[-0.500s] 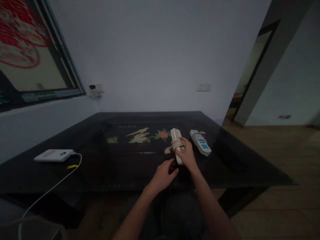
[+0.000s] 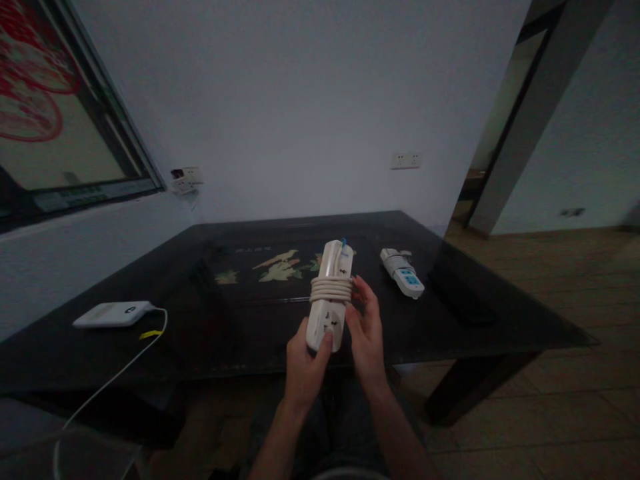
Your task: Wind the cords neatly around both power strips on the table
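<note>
A white power strip [image 2: 320, 323] is held up over the near part of the dark table, its far end tilted away from me. Its cord [image 2: 331, 291] is wound several times round the middle, and a small blue bit shows at the top end. My left hand [image 2: 305, 367] grips the lower end, thumb on the socket face. Beside the windings, my right hand [image 2: 367, 333] has its thumb and fingers curled at the cord's right side; exactly what they pinch is partly hidden. To the right lies a second white power strip [image 2: 403, 275] with blue sockets and a wrapped cord.
The dark table [image 2: 225, 340] has a bird-and-flower inlay. At its left lies a white power bank [image 2: 113, 315] with a white cable [image 2: 120, 363] running off the front edge. A dark flat object [image 2: 463, 300] lies at right. Wall sockets [image 2: 406, 160] are behind.
The wrapped power strip has been lifted off the table and brought closer, slightly left. My left hand has taken its lower end, while my right hand has shifted to the cord's right side.
</note>
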`<move>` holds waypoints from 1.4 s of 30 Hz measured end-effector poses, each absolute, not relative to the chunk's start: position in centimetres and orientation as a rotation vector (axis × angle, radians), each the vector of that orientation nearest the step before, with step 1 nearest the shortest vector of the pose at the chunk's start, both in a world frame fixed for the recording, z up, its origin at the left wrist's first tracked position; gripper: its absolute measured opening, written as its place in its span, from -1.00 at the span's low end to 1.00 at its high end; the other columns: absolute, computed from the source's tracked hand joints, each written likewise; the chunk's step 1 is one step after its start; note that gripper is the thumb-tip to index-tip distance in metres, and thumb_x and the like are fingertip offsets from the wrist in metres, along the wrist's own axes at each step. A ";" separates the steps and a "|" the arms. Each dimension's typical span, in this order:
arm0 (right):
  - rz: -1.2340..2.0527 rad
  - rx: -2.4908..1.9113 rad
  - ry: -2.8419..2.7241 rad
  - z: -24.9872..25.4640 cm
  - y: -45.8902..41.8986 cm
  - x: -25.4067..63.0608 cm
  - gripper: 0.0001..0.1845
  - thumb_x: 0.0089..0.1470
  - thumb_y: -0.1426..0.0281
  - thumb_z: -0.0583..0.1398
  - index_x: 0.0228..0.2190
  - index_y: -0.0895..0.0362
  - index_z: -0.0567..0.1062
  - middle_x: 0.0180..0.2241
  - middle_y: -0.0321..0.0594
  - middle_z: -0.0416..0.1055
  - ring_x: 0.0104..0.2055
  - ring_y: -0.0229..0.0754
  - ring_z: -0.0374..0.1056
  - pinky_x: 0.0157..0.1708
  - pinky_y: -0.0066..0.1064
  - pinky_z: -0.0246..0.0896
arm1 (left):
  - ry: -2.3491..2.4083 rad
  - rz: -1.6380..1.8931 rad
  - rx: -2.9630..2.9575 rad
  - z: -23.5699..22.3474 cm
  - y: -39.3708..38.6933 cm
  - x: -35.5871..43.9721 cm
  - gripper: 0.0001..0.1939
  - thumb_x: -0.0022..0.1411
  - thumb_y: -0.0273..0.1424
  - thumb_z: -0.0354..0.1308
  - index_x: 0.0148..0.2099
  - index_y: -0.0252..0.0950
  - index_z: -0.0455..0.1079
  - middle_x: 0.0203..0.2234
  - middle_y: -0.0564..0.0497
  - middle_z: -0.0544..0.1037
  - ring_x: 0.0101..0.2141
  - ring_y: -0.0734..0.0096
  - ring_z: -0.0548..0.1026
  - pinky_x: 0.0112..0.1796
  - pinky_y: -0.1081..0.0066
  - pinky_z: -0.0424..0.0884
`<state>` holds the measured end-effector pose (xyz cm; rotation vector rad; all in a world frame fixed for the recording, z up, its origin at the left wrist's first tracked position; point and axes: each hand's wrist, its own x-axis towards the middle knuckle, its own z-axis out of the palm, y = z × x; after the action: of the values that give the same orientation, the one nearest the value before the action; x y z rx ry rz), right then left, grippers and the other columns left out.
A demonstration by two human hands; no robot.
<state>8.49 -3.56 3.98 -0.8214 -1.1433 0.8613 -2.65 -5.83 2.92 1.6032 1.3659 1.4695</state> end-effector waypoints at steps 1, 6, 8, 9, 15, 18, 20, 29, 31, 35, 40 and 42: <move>0.833 -0.825 -1.107 4.2 -3.6 9.0 -0.43 0.16 0.16 0.08 0.17 -0.02 0.12 0.18 -0.14 0.19 0.21 -0.09 0.11 0.13 -0.18 0.08 | 1.297 1.523 1.497 3.1 -6.0 -3.0 -0.66 0.16 -0.17 0.12 -0.19 -0.34 0.44 -0.35 -0.07 0.56 -0.32 0.24 0.49 -0.28 0.37 0.39; 1.043 -0.782 -1.201 3.4 -3.4 10.7 -0.49 0.09 0.09 0.16 0.04 0.03 0.31 0.04 -0.13 0.38 0.09 -0.09 0.27 0.07 -0.21 0.16 | 1.043 1.688 1.026 3.3 -6.7 -4.4 -0.47 0.04 -0.12 0.23 -0.04 -0.40 0.44 -0.26 -0.14 0.59 -0.19 0.13 0.52 -0.19 0.30 0.43; 1.248 -0.690 -1.271 2.7 -3.5 10.6 -0.51 0.01 0.10 0.24 -0.06 0.05 0.40 -0.05 -0.15 0.44 0.02 -0.07 0.34 0.01 -0.23 0.22 | 0.988 1.690 0.972 3.4 -7.0 -4.8 -0.46 0.03 -0.11 0.24 -0.05 -0.40 0.45 -0.29 -0.14 0.60 -0.22 0.11 0.53 -0.22 0.29 0.46; 1.349 -0.639 -1.295 2.3 -3.7 10.5 -0.51 -0.03 0.11 0.27 -0.09 0.06 0.42 -0.10 -0.16 0.46 -0.04 -0.07 0.37 -0.04 -0.24 0.26 | 0.969 1.686 0.973 3.5 -7.1 -5.0 -0.47 0.03 -0.11 0.23 -0.06 -0.40 0.46 -0.30 -0.13 0.60 -0.24 0.11 0.54 -0.25 0.29 0.47; 1.729 -0.385 -1.169 1.4 -4.9 9.3 -0.41 -0.14 0.23 0.36 -0.04 -0.02 0.37 -0.13 -0.20 0.43 -0.36 -0.20 0.42 -0.43 -0.37 0.35 | 0.993 1.695 0.999 3.1 -7.1 -5.9 -0.50 0.09 -0.12 0.20 -0.05 -0.39 0.45 -0.27 -0.13 0.59 -0.30 0.16 0.55 -0.33 0.34 0.47; 1.669 -0.462 -1.116 1.3 -5.0 9.0 -0.24 -0.28 0.37 0.43 0.00 -0.06 0.31 -0.12 -0.22 0.40 -0.29 -0.20 0.39 -0.39 -0.39 0.34 | 1.069 1.737 0.968 2.4 -6.4 -6.3 -0.51 0.08 -0.13 0.21 -0.04 -0.39 0.45 -0.27 -0.12 0.59 -0.27 0.18 0.55 -0.29 0.35 0.46; 1.540 -0.560 -1.100 1.3 -5.0 8.7 -0.19 -0.34 0.42 0.44 -0.01 -0.03 0.29 -0.19 -0.24 0.42 -0.30 -0.22 0.36 -0.35 -0.40 0.32 | 1.126 1.767 0.958 2.2 -6.1 -6.6 -0.50 0.08 -0.12 0.21 -0.04 -0.39 0.45 -0.25 -0.12 0.59 -0.22 0.17 0.54 -0.25 0.35 0.45; 0.891 -0.919 -1.005 3.6 -5.2 11.1 -0.63 -0.08 0.25 0.31 -0.20 0.08 0.42 -0.24 -0.18 0.46 -0.21 -0.14 0.38 -0.20 -0.32 0.31 | 1.353 1.603 1.236 2.7 -6.5 -8.9 -0.45 0.03 -0.02 0.18 -0.16 -0.44 0.51 -0.34 -0.14 0.59 -0.25 0.09 0.51 -0.26 0.31 0.42; 0.723 -0.949 -1.016 4.0 -4.9 12.3 -0.65 -0.04 0.23 0.28 -0.20 0.10 0.43 -0.19 -0.14 0.46 -0.16 -0.11 0.38 -0.14 -0.29 0.29 | 1.320 1.516 1.270 2.0 -6.6 -9.9 -0.45 -0.03 -0.01 0.21 -0.21 -0.42 0.53 -0.40 -0.13 0.58 -0.32 0.11 0.51 -0.34 0.32 0.41; 0.540 -1.037 -1.065 3.9 -3.8 14.8 -0.68 -0.02 0.16 0.25 -0.29 0.14 0.45 -0.30 -0.16 0.46 -0.27 -0.14 0.37 -0.23 -0.33 0.28 | 1.240 1.397 1.224 0.2 -6.9 -11.6 -0.49 -0.23 0.01 0.28 -0.39 -0.35 0.55 -0.54 -0.11 0.54 -0.46 0.17 0.48 -0.48 0.35 0.38; 0.850 -1.064 -1.020 2.5 -2.7 15.8 -0.62 0.00 0.05 0.21 -0.43 0.14 0.43 -0.50 -0.28 0.40 -0.52 -0.28 0.26 -0.53 -0.46 0.19 | 1.081 1.436 0.942 0.0 -7.7 -11.1 -0.50 -0.28 0.03 0.27 -0.45 -0.32 0.52 -0.58 -0.11 0.52 -0.54 0.23 0.46 -0.53 0.33 0.39; 1.058 -0.987 -0.952 1.3 -2.3 15.2 -0.62 -0.01 0.05 0.22 -0.37 0.14 0.44 -0.48 -0.27 0.43 -0.52 -0.26 0.29 -0.54 -0.46 0.21 | 1.015 1.472 0.809 0.6 -7.7 -10.2 -0.49 -0.28 0.02 0.27 -0.41 -0.33 0.51 -0.56 -0.10 0.54 -0.55 0.24 0.47 -0.53 0.33 0.41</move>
<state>15.17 -2.33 1.32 -0.9874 -0.9516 1.0576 -10.21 -7.74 0.62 0.8086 1.0154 1.4718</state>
